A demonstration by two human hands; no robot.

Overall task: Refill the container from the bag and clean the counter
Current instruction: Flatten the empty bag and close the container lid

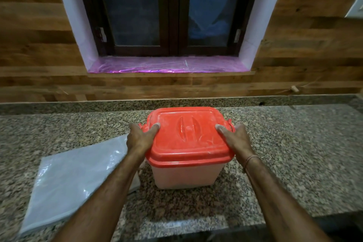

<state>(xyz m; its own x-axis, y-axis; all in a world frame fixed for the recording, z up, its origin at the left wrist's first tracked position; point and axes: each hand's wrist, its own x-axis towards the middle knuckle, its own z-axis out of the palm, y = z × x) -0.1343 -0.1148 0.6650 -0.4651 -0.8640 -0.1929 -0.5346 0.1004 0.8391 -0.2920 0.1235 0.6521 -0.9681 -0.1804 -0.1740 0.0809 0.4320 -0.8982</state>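
A translucent white container [184, 176] with a red lid [186, 139] stands on the speckled granite counter [294, 153]. The lid is on and dusted with white powder. My left hand [140, 138] grips the lid's left side, thumb on top, fingers curled down by the red side latch. My right hand [235, 137] grips the lid's right side the same way, thumb on top. A flat, clear grey plastic bag [72, 186] lies on the counter to the left, partly under my left forearm.
A low granite ledge runs along the back of the counter below a wood-panelled wall [39, 45]. A dark window with a purple-lined sill [167, 65] sits above the container. The counter's front edge drops off at the lower right.
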